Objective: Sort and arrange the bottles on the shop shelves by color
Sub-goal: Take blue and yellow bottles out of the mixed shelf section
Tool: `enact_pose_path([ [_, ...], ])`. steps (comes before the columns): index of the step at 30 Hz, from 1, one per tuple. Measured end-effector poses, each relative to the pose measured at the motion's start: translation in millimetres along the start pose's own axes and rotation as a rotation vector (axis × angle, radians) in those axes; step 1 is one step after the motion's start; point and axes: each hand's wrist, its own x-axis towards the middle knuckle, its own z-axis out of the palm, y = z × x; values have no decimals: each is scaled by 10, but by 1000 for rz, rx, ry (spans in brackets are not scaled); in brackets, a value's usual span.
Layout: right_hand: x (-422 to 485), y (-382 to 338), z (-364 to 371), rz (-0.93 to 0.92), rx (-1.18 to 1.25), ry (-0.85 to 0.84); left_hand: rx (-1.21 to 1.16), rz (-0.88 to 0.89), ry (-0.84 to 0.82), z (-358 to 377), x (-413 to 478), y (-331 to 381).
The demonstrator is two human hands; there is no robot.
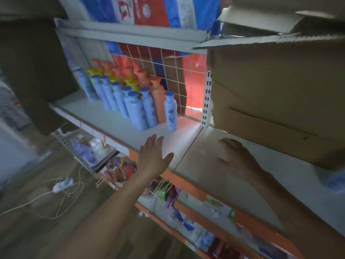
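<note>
Head camera, tilted and motion-blurred: two bare hands reach over the front of a white shop shelf (115, 122), neither holding anything. The left hand (153, 156) is spread with straight fingers above the shelf's front edge, short of the bottles. The right hand (237, 157) lies flat, fingers extended, over the adjoining shelf board; whether it touches the board cannot be told.

The bottles stand upright at the back left of the shelf. The blue bottles (134, 109) form the front rows, the yellow-capped bottles (130, 82) show between them and the orange bottles (143, 79), which line the white wire grid (179, 75) behind. A lone blue bottle (170, 111) stands just beside the group, to its right.

A large cardboard box (270, 90) with open flaps fills the right section of the shelf, close above the right hand and beside the slotted upright (207, 98). Printed red, white and blue sacks (149, 12) sit on the shelf above. Below, a wire basket (74, 148) and hanging snack packets (119, 171) crowd the lower shelves, and a white power strip (62, 185) with trailing cable lies on the floor.
</note>
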Motion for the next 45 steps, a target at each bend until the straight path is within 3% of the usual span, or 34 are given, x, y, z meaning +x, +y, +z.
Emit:
enact_pose_path([
  [9, 772, -1378, 307, -54, 28, -2, -67, -39, 34, -633, 179, -1329],
  [14, 1019, -1660, 286, -38, 6, -2, -69, -22, 46, -731, 352, -1680],
  [26, 1510, -1182, 77, 105, 22, 126, -242, 9, 103, -780, 1296, -1185],
  [31, 1843, -1024, 44, 63, 85, 146, -340, -42, 160, -663, 1656, -1055],
  [38, 2273, -1141, 101, 38, 449, 148, -423, -171, 241, -550, 1787, -929],
  [45, 2327, -1307, 160, 76, 633, 188, -455, -79, 332, -400, 1696, -956],
])
